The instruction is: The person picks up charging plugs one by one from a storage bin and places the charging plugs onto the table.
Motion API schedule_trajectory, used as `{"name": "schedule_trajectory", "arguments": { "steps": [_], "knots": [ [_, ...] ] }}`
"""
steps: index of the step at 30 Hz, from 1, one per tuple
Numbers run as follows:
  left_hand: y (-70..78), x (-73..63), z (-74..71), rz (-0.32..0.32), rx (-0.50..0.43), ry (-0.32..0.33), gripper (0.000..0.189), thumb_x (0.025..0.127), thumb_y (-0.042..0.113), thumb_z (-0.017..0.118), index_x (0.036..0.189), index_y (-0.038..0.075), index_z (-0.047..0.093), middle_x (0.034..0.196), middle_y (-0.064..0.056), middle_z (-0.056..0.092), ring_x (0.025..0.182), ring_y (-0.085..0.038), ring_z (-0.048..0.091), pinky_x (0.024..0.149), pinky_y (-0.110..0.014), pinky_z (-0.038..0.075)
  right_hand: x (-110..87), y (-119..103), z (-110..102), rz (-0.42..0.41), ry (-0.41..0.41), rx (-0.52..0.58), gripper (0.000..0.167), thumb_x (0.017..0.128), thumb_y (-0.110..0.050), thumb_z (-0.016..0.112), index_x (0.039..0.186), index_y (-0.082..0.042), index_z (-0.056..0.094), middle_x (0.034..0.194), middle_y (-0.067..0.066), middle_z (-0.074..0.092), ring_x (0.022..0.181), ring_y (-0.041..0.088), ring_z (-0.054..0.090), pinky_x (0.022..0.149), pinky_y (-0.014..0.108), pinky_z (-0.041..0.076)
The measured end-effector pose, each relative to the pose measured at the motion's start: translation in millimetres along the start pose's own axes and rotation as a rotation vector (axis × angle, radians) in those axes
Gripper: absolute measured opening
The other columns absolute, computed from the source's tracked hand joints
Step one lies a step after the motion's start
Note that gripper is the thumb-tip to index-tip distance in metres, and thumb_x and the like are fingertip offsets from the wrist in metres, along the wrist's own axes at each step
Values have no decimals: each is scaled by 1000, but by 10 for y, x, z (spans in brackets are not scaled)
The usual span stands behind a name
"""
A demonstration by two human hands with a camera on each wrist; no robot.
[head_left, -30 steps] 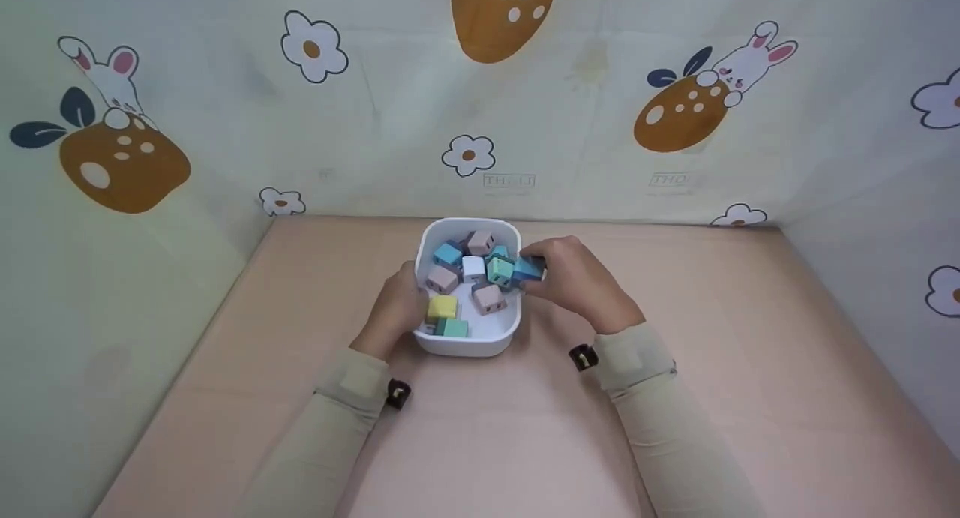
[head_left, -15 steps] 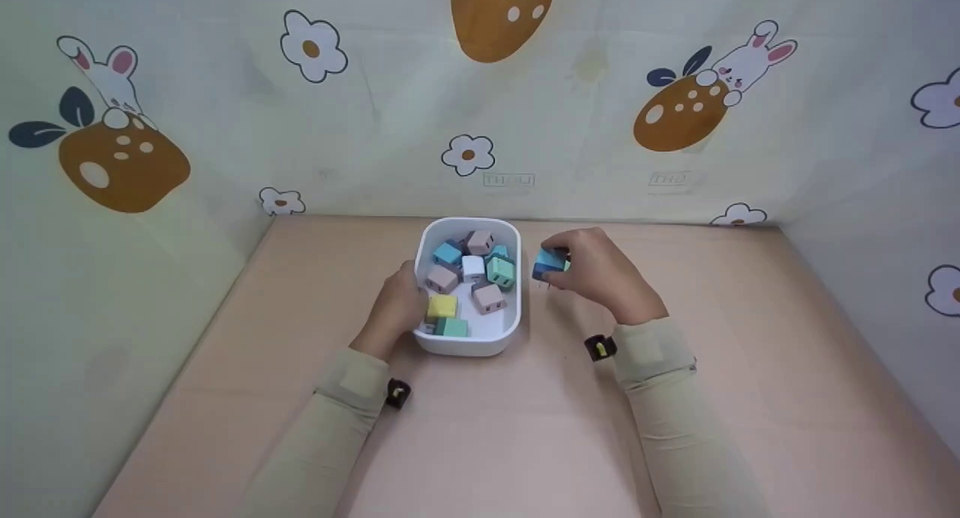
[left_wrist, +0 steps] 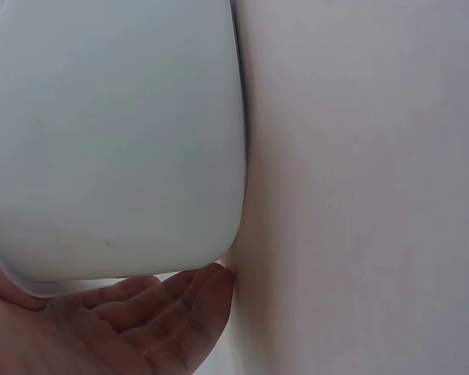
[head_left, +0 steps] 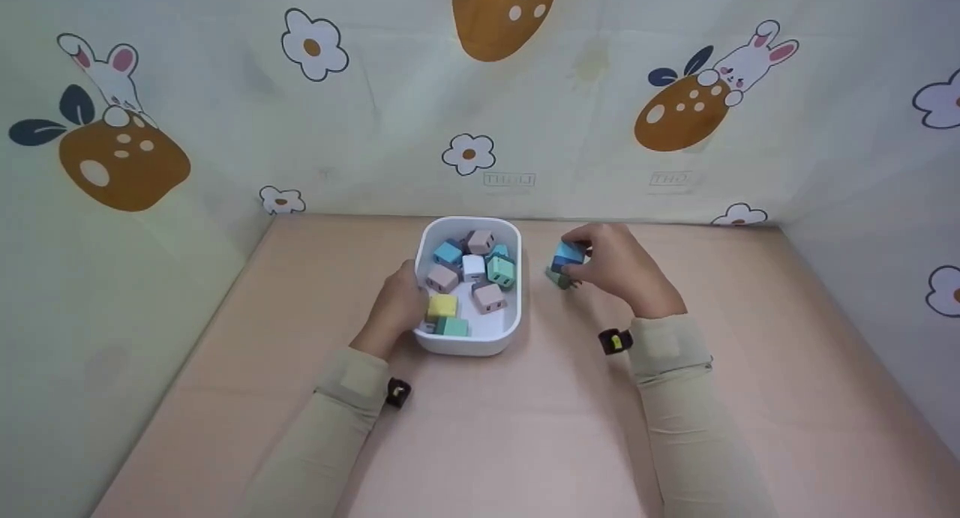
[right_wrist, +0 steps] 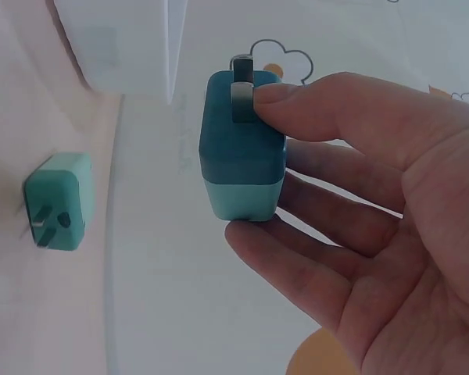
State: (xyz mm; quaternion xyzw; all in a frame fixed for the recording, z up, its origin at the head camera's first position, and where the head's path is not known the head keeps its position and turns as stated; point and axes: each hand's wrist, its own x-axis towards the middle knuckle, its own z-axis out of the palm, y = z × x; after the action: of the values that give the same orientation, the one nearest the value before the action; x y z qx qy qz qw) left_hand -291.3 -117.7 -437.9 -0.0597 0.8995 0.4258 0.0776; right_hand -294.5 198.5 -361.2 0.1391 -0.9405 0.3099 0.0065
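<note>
My left hand [head_left: 399, 300] grips the left wall of a white plastic box [head_left: 466, 346], its thumb over the rim and its fingers along the outside [left_wrist: 117, 141]. Several plug chargers lie inside, among them a yellow one [head_left: 442, 306], a white one [head_left: 473, 267] and a mint green one [head_left: 500, 270]. Right of the box, my right hand [head_left: 621, 269] pinches a two-tone blue charger [right_wrist: 242, 148] above the table, its metal prongs [right_wrist: 242, 98] beside the thumb. A green charger [right_wrist: 62, 201] lies on the table below that hand, prongs showing, apart from the fingers.
The box stands on a pale pink table [head_left: 480, 443] near its back edge. Behind and at both sides rise cloth walls [head_left: 375, 128] printed with rabbits, flowers and orange fruit. A black band [head_left: 616, 341] shows at the right wrist.
My right hand has lifted the blue charger from the box's right rim and carried it to the right. The green charger on the table has come into view. My left hand stays on the box.
</note>
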Motion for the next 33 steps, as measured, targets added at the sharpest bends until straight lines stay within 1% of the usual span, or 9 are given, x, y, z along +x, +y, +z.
{"name": "schedule_trajectory", "arguments": {
  "steps": [7, 13, 18, 24, 33],
  "knots": [
    [-12, 9, 12, 11, 3, 5, 55, 110, 5, 45, 163, 4, 31, 163, -20, 45, 144, -36, 51, 120, -55, 41, -7, 119, -57, 43, 3, 24, 48, 92, -11, 84, 138, -3, 70, 131, 14, 70, 115, 31, 67, 105, 50, 57],
    [-7, 10, 3, 21, 21, 8, 57, 109, 3, 43, 164, 3, 31, 164, -20, 44, 145, -37, 50, 122, -56, 38, -11, 207, -101, 57, 3, 51, 51, 92, -11, 84, 140, -2, 68, 133, 14, 70, 121, 32, 66, 107, 51, 56],
    [4, 7, -6, 24, 25, 4, 57, 108, 3, 41, 165, 2, 29, 165, -20, 43, 148, -38, 47, 123, -56, 36, -9, 259, -131, 65, 4, 66, 51, 92, -11, 84, 140, -2, 68, 134, 14, 69, 122, 33, 65, 107, 51, 56],
    [2, -7, -9, 21, 19, 0, 57, 108, 3, 41, 164, 2, 30, 164, -21, 44, 146, -38, 49, 121, -56, 39, -3, 334, -157, 86, -1, 65, 50, 92, -11, 83, 139, -1, 68, 133, 15, 69, 121, 33, 65, 107, 51, 56],
    [6, -4, -13, 22, 24, -1, 57, 109, 4, 40, 165, 2, 29, 166, -20, 42, 149, -38, 46, 124, -55, 36, 10, 445, -174, 144, -12, 80, 54, 94, -11, 82, 145, -1, 64, 141, 17, 65, 127, 35, 63, 112, 52, 51]
  ]
}}
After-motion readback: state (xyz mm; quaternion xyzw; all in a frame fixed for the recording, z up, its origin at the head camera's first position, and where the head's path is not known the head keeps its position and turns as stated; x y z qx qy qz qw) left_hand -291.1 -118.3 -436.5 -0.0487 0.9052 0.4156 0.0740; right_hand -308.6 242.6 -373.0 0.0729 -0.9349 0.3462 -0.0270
